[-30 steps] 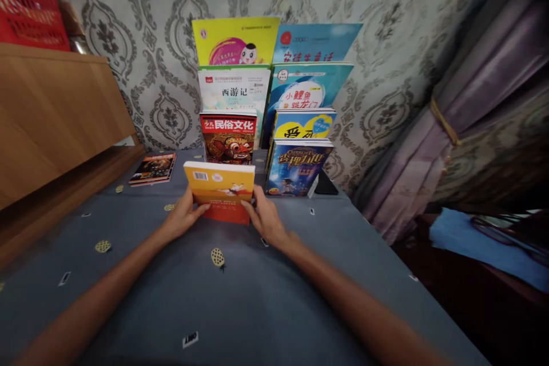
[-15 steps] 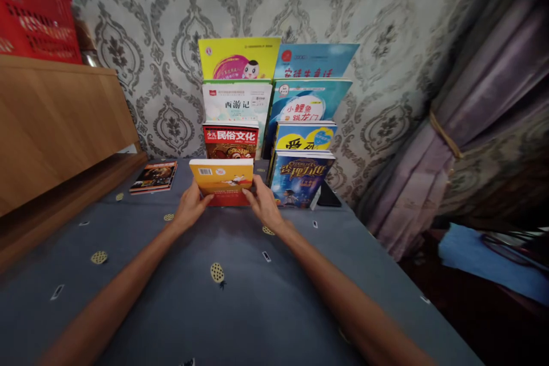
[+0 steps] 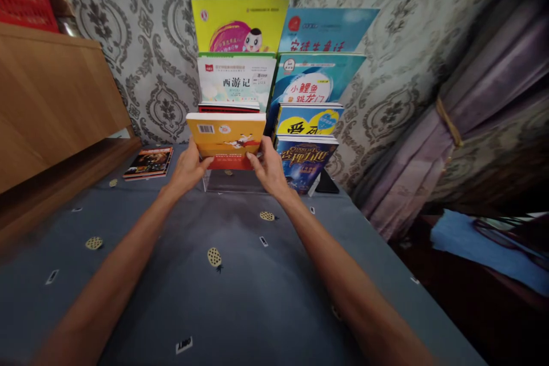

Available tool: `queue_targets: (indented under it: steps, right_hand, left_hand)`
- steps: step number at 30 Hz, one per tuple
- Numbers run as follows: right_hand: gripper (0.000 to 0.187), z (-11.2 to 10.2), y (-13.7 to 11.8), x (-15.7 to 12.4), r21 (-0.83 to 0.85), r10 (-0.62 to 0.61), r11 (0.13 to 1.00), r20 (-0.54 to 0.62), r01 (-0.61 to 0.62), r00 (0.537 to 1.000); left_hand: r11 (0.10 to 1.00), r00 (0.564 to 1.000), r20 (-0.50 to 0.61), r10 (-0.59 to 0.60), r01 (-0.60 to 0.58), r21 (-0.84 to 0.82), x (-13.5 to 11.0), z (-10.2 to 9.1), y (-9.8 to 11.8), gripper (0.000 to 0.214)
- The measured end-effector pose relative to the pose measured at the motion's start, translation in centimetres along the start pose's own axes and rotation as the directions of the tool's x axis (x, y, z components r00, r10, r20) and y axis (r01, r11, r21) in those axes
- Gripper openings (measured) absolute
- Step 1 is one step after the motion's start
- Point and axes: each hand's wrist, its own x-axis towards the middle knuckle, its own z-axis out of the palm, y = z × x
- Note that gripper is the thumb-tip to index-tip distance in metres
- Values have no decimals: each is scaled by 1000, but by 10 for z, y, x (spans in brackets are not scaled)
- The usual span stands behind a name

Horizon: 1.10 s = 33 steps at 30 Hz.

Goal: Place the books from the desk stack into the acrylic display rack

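An orange and red book (image 3: 229,140) with a barcode on its cover is held up between my two hands. My left hand (image 3: 187,166) grips its left edge, thumb on the front; my right hand (image 3: 269,167) grips the right edge the same way. Below the book shows the front of a clear stand (image 3: 234,181). Behind it, a red-topped book (image 3: 229,108) is mostly hidden. Further back rise a white book (image 3: 235,80) and a yellow-green book (image 3: 240,26). To the right, close to my right hand, stands a dark blue book (image 3: 305,163).
Behind the dark blue book are a blue and yellow book (image 3: 309,119) and two teal books (image 3: 319,77). A small stack of books (image 3: 148,162) lies at the left, near a wooden cabinet (image 3: 55,103). A dark flat object (image 3: 327,183) lies right of the stand. A curtain (image 3: 412,166) hangs at right.
Both hands have raised the orange and red book, which now covers most of the red-topped book and uncovers the stand's front. The camera view has shifted, too.
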Motion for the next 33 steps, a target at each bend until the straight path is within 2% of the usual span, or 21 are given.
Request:
queue_targets:
  steps: [6, 10, 14, 19, 23, 29, 33]
  right_hand:
    - [40, -1, 2, -2, 1, 28, 1000, 45, -28, 999]
    - [37, 3, 6, -5, 6, 4, 1000, 49, -4, 999]
    - [35, 8, 13, -7, 18, 32, 999, 61, -34, 998]
    - [35, 17, 21, -9, 13, 69, 997, 69, -70, 995]
    - [38, 28, 29, -16, -27, 86, 996, 70, -84, 994]
    - [51, 35, 31, -29, -129, 128, 983, -11, -128, 992]
    - [57, 36, 26, -31, -120, 140, 982, -68, -148, 988]
  left_hand:
    - [1000, 999, 48, 9, -8, -29, -2, 4, -6, 53]
    - [998, 996, 85, 20, -15, -62, -2, 5, -10, 53]
    - [998, 989, 142, -30, 37, -46, -3, 9, -13, 53]
    - [1000, 998, 67, 7, -8, 26, -6, 16, -18, 48]
    - [996, 998, 47, -38, 34, 88, -10, 19, -20, 41]
    - [992, 998, -25, 52, -49, 114, -13, 21, -17, 48]
    - [994, 998, -30, 59, -55, 99, -13, 21, -17, 51]
